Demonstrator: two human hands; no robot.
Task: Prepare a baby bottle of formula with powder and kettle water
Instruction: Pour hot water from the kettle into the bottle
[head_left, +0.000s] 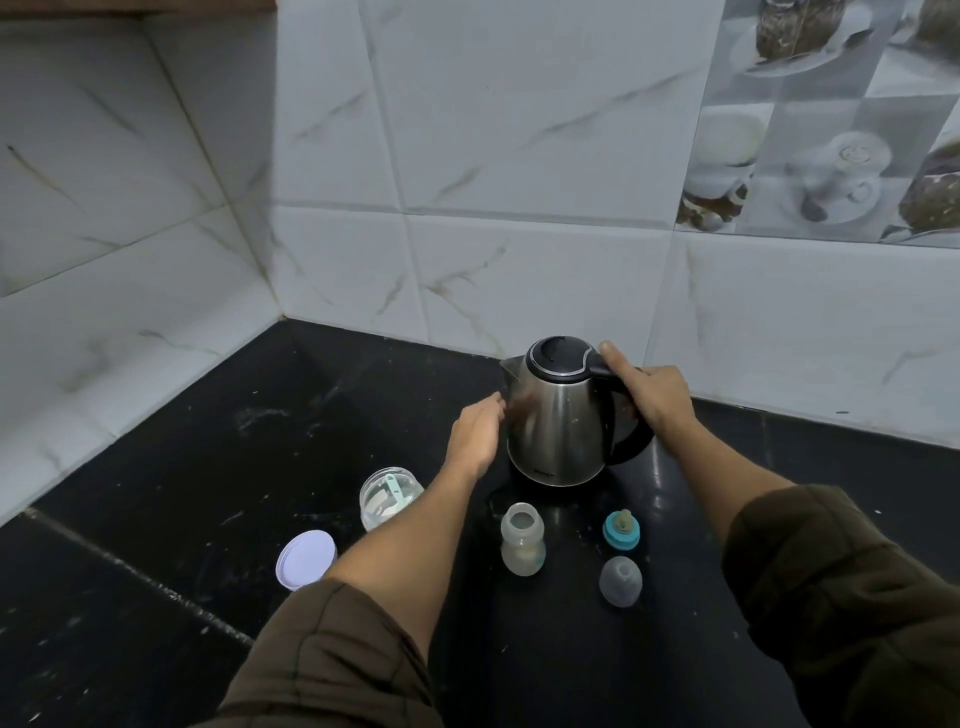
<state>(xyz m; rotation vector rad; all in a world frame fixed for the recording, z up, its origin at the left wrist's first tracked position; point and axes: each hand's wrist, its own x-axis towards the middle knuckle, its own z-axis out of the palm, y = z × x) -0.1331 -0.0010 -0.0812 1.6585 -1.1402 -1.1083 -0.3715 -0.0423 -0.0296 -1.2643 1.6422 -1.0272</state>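
**Both hands at the kettle, bottle open on the counter**

A black counter (218, 457) runs into a corner of white marbled wall tiles (467, 156). Toward the back of it stands a steel kettle (558, 421), upright, lid closed, spout pointing left.

The right hand (652, 397) grips the kettle's black handle (631, 441), fingers wrapped around it and the thumb laid along the top near the lid. The left hand (475, 431) is flat against the kettle's left side, fingers together and extended, holding nothing. Both forearms are bare below rolled brown sleeves (852, 587).

Left of the kettle, partly behind the left forearm, sits an open powder jar (387, 496) with a scoop inside. Its pale lid (306, 558) lies nearer the camera, apart from it.

In front of the kettle the bottle (522, 540) stands open, with some pale contents at the bottom. To its right, apart, sits the teal nipple ring (621, 529), and just in front of that the clear cap (621, 580).
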